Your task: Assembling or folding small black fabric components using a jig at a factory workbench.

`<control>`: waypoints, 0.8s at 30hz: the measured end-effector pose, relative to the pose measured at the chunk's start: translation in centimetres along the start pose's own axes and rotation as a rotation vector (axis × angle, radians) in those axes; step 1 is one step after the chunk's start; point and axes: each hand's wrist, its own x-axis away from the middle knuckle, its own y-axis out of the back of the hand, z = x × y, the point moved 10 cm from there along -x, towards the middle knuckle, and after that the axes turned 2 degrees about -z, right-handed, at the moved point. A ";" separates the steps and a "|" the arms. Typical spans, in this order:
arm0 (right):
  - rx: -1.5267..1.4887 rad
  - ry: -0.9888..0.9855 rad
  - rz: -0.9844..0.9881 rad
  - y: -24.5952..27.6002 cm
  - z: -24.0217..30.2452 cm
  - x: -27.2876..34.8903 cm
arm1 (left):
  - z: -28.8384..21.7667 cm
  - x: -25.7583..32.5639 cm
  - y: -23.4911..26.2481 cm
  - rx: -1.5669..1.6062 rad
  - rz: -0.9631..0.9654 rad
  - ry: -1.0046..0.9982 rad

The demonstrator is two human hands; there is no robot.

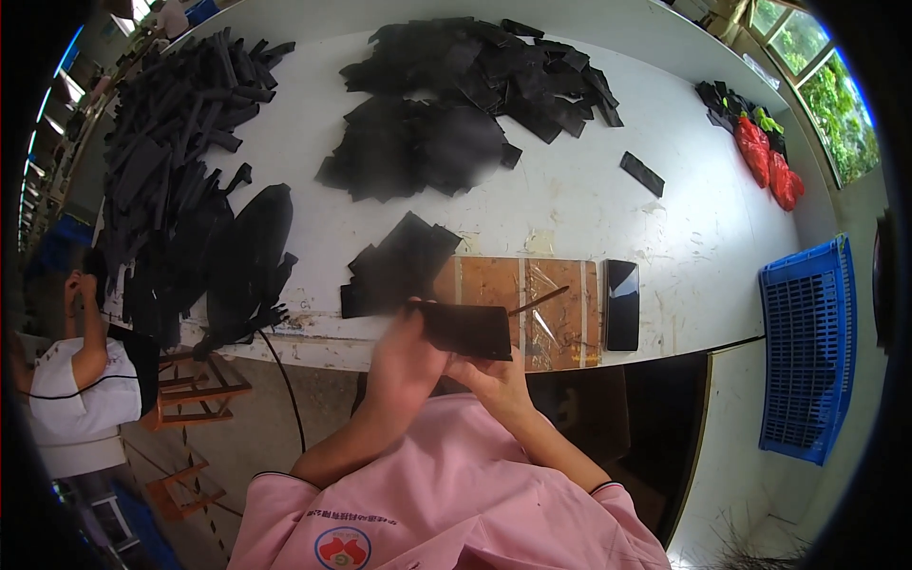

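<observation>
Both hands meet over the near edge of the white tabletop [665, 237], holding one flat black sheet piece [467, 330]: the left hand [404, 366] has its fingers closed on the piece's left end, and the right hand [496, 378] grips its lower edge from beneath. The piece hangs just in front of the brown work board [518, 309], which serves as landmark here. It looks like the piece is being handled or turned before being laid down; the next move would call for a steady two-handed grip and a flat placement. A thin stick [538, 301] lies across the board, and a glossy black slab [622, 304] lies just right of it. Left of the board a small stack of black pieces [399, 261] overlaps its edge and could crowd any placement there. Beyond the board lie a large heap of black sheets [456, 104], and far left a pile of black strips [171, 142]. A blue crate [807, 351] stands right of the board, off the tabletop
</observation>
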 end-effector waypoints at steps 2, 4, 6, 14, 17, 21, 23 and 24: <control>0.033 -0.079 -0.012 -0.1 -1.4 0.3 | -0.7 0.2 0.0 -0.150 -0.053 -0.105; -0.229 0.061 -0.204 1.0 0.6 0.9 | 0.7 0.3 -0.2 -0.179 -0.085 -0.030; -0.284 -0.001 -0.283 1.9 0.6 0.9 | 2.0 0.1 0.6 -0.208 -0.115 0.041; 0.851 0.377 -0.467 5.0 5.7 1.1 | -0.1 1.0 -1.0 -1.294 -0.183 -0.353; 1.006 0.459 -0.467 5.1 6.0 1.4 | 1.1 0.8 -2.8 -1.186 -0.103 -0.170; 1.080 0.520 -0.442 4.7 6.0 1.8 | 1.1 -0.1 -2.4 -1.343 -0.157 -0.100; 1.203 0.524 -0.393 4.2 5.7 1.8 | 1.2 -0.5 -1.8 -1.290 -0.193 -0.101; 1.207 0.534 -0.407 4.4 5.8 2.1 | 1.3 -0.7 -1.6 -1.294 -0.176 -0.105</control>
